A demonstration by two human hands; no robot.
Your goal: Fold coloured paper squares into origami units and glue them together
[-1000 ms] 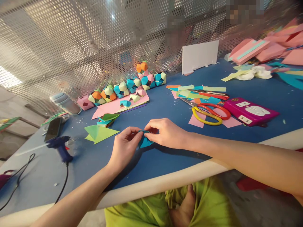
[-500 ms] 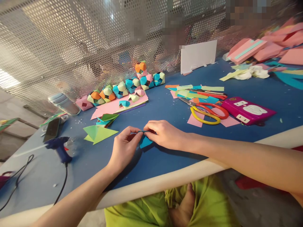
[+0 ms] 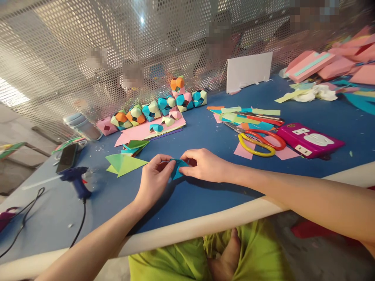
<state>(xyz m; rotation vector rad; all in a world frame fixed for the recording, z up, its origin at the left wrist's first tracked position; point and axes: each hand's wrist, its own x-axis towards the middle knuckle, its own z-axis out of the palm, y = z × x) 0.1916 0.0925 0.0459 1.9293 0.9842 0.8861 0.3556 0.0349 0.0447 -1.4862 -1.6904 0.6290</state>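
Observation:
A small folded piece of blue paper (image 3: 177,171) is held just above the blue table top (image 3: 187,203), between both hands. My left hand (image 3: 155,175) pinches its left side with thumb and fingers. From the right, my right hand (image 3: 202,166) grips the other side, thumb toward me. The fingers cover parts of the paper. Left of my left hand lie light green folded papers (image 3: 127,164). Behind them, darker green and blue folded pieces (image 3: 136,146) overlap. Beyond are pink sheets (image 3: 131,134) with small folded pieces on top.
A row of colourful paper balls (image 3: 150,111) lines the perforated metal screen (image 3: 117,47). Scissors (image 3: 258,144) and a magenta power strip (image 3: 310,140) lie at right. At left are a blue glue gun (image 3: 76,181) with its cord, a phone (image 3: 66,158) and a bottle (image 3: 82,126).
The blue paper has tilted, so more of its face shows between my fingers. Both hands keep their pinch on it. The whole view has shifted slightly.

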